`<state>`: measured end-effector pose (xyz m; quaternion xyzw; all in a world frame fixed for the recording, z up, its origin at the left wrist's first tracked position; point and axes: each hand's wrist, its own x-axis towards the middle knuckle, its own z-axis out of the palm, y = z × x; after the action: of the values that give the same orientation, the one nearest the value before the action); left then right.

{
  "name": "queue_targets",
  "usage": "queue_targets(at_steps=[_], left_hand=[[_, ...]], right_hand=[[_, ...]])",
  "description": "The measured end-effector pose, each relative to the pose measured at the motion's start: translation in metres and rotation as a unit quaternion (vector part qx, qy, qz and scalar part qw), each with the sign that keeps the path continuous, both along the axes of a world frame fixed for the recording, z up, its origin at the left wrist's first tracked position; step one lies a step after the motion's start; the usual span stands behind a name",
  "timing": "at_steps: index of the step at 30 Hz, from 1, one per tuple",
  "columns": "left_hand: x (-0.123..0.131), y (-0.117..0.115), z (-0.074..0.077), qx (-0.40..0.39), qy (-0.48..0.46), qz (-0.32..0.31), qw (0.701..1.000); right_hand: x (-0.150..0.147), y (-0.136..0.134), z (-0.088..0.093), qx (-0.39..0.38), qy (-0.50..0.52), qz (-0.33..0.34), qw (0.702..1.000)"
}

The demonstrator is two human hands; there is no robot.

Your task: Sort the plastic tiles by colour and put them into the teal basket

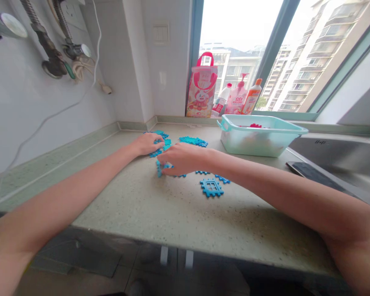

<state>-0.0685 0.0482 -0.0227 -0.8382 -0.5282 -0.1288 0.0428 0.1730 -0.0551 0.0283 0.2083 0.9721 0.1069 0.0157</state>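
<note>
My left hand point(147, 144) is among several blue interlocking tiles at the back left of the counter. Its fingers are curled at a light-blue tile point(167, 144) and appear to pinch its edge. Nearer to me, my right hand point(185, 158) grips another blue tile point(159, 169), held on edge; the fingers partly cover it. Behind the right hand lies a pile of blue tiles point(193, 141). In front of the right forearm, a square blue tile with a window-like frame point(211, 187) lies flat, and a second tile point(223, 179) is partly hidden by the arm.
A pale green plastic tub point(259, 142) with red pieces inside stands at the back right. Beside it are a steel sink point(333, 158) and a dark phone-like slab point(314, 174). A pink bag point(202, 92) and several bottles point(236, 98) line the windowsill. The counter point(148, 213) ends toward me.
</note>
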Motion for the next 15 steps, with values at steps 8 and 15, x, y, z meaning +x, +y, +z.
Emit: queue_targets(at_steps=[8,15], left_hand=[[-0.01,-0.005,0.019,-0.028,0.002,0.028,0.999],[-0.007,-0.019,0.036,-0.116,-0.021,-0.058,0.991]], right_hand=[[0.022,0.048,0.001,0.052,-0.022,-0.123,0.991],[0.041,0.078,-0.005,0.037,0.01,-0.17,0.985]])
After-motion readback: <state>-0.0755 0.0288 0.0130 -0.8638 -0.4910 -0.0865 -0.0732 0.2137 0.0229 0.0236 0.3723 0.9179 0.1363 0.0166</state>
